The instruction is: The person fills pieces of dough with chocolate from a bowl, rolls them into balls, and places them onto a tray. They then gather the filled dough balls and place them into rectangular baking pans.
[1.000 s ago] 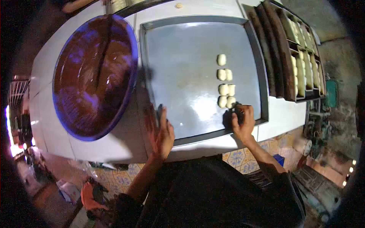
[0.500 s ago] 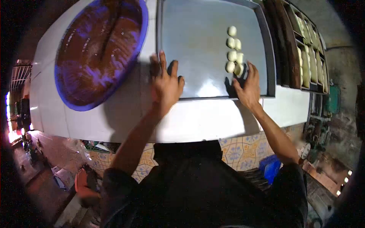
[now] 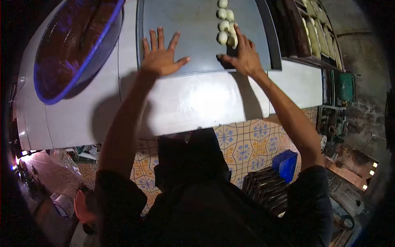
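— Hands, where are they?
— Left hand (image 3: 160,55) lies flat on tray (image 3: 185,20), at near edge, grip released, fingers spread wide. Right hand (image 3: 246,55) also on tray, grip released, fingertips touching nearest of dough pieces (image 3: 224,25).
— Tray is where?
— On white worktop (image 3: 197,103), betw. bowl (image 3: 51,101) w/ brown mix at left and rack (image 3: 306,37) w/ more dough at right.

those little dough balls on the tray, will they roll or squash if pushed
The dough balls look soft, several pressed together, so a push probably dents or sticks them rather than rolling them. On the smooth flat tray they may slide slightly. Each looks light.
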Motion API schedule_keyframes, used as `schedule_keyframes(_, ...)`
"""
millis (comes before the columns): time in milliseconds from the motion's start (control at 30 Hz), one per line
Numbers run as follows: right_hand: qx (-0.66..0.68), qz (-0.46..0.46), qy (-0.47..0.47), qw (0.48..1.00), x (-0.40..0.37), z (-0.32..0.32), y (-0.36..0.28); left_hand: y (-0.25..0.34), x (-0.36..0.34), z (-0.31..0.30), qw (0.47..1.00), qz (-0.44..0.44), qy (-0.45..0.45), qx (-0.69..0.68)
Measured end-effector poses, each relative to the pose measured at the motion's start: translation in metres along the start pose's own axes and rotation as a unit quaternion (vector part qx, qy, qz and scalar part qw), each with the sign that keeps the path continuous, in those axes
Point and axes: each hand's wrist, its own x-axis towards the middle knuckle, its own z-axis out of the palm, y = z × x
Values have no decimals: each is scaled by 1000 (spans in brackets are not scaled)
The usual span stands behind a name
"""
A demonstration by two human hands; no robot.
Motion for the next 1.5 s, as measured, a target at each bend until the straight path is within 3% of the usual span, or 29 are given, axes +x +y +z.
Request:
schedule_keyframes(67, -2, -3, 17, 1000, -1, 6, 3, 5, 0, 6, 999, -20, -31, -12)
schedule_keyframes(300, -7, 10, 44, 999, 0, 22, 10, 0, 15, 30, 997, -58, 35, -37)
schedule_keyframes(367, 128, 51, -73, 988, -38, -32, -25, -8, 22, 56, 997, -53, 57, -11)
schedule_keyframes(400, 57, 50, -26, 997, -39, -16, -14, -6, 17, 58, 996, -49, 67, -19)
schedule_keyframes(500, 39, 27, 1, 999, -64, -10, -13, 2, -2, 56, 996, -60, 60, -15)
schedule_keyframes(567, 88, 33, -35, 995, -82, -17, -15, 21, -37, 37, 995, -46, 33, -87)
schedule_keyframes(667, 7, -13, 74, 997, -79, 30, 15, 32, -63, 34, 994, -62, 31, -88)
schedule_keyframes(767, 67, -57, 92, 992, -88, 30, 24, 39, -82, 33, 990, -60, 56, -116)
schedule_keyframes(833, 135, -43, 72, 987, -90, 26, 26, 43, -87, 31, 989, -81, 53, -113)
schedule_keyframes(1133, 149, -14, 100, 984, -83, 18, 21, 43, -72, 35, 973, -120, 158, -115)
schedule_keyframes(1200, 179, 75, 112, 974, -89, 12, 13, 43, -71, 38, 970, -121, 178, -111)
schedule_keyframes(1300, 144, 59, 140, 978, -89, 18, 23, 43, -69, 31, 976, -124, 173, -49)
schedule_keyframes(1333, 162, 89, 100, 978, -98, 2, 2, 42, -65, 34, 974, -133, 176, -61)
schedule_keyframes(1367, 157, 53, 155, 974, -97, 8, 7, 41, -65, 31, 971, -140, 179, -68)
schedule_keyframes(1500, 138, 47, 214, 966, -95, 11, 22, 41, -67, 29, 970, -147, 175, -79)
